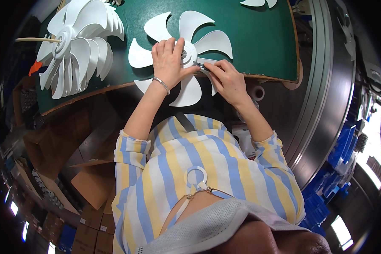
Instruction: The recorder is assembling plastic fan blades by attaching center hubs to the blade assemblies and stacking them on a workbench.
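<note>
Here the left hand [168, 63] is lying across the hub of a white fan wheel [192, 51], its fingers pointing away from the wearer and sitting fairly close together, its thumb stretching out to the right. Over on the other side, the right hand [227, 80] is pinching a small dark tool [202, 66] between thumb and fingers, and its tip is meeting the wheel just beside the hub, close to the left thumb. The wheel is resting at the near edge of the green tabletop [262, 46], its nearest blades poking out past the rim. To the left, a thick stack of white fan wheels [80, 51] is leaning, with a pale stick [36, 40] jutting from its center. More white blades [258, 2] are peeking in at the top edge, while a silvery bracelet [161, 85] is circling the left wrist.
</note>
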`<state>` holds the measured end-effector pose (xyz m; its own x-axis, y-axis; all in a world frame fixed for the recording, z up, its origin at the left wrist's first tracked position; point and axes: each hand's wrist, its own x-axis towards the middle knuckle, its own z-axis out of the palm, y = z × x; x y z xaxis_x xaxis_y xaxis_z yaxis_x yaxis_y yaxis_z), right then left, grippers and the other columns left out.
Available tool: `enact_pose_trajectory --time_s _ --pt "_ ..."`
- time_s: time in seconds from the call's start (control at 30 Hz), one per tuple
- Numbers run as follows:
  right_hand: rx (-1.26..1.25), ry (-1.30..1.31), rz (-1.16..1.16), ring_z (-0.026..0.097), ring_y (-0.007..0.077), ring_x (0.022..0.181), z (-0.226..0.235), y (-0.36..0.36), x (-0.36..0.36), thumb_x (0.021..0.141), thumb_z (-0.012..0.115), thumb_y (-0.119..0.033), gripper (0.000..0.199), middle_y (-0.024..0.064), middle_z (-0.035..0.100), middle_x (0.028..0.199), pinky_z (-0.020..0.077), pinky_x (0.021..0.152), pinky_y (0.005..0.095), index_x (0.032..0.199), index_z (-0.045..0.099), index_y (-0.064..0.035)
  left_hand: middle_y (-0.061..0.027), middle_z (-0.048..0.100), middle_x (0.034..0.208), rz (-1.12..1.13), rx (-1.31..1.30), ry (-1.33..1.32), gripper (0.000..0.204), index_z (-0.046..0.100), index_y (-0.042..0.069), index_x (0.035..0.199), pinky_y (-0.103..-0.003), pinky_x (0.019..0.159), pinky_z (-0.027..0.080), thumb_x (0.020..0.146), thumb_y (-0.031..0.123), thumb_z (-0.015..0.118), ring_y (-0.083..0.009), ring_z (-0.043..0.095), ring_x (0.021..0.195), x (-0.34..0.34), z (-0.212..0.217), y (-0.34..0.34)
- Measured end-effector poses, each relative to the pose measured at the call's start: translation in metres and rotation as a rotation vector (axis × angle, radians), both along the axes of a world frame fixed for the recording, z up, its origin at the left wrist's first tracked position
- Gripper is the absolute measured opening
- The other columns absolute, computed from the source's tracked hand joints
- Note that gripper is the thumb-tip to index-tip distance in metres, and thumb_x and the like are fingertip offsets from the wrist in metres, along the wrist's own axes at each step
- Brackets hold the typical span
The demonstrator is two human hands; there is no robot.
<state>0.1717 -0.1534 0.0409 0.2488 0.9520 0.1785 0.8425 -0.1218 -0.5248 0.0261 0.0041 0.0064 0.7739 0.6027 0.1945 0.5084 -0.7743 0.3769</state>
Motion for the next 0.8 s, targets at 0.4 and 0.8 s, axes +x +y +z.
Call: enact_pose_trajectory --time_s 0.4,0.8 --pt "-0.016 -0.022 0.013 0.064 0.0235 0.085 -0.0011 0.0018 0.0017 0.087 0.068 -0.015 0.025 0.0052 0.059 0.091 0.0539 0.067 0.0368 0.112 0.07 -0.0134 -0.0088 0.054 0.124 -0.004 0.015 -0.04 0.083 0.052 0.009 0.13 -0.052 0.111 0.021 0.068 0.056 0.079 -0.0316 0.043 0.123 0.0005 -0.0032 0.0018" --pt "0.003 -0.048 0.0 0.064 0.0238 0.086 -0.0012 -0.0006 0.0014 0.086 0.069 -0.014 0.027 0.0051 0.06 0.094 0.0538 0.067 0.0369 0.113 0.069 -0.0139 -0.0092 0.054 0.127 0.002 -0.008 -0.042 0.081 0.051 0.01 0.132 -0.055 0.112 0.017 0.069 0.052 0.08 -0.0323 0.042 0.125 0.0 -0.0041 0.0014"
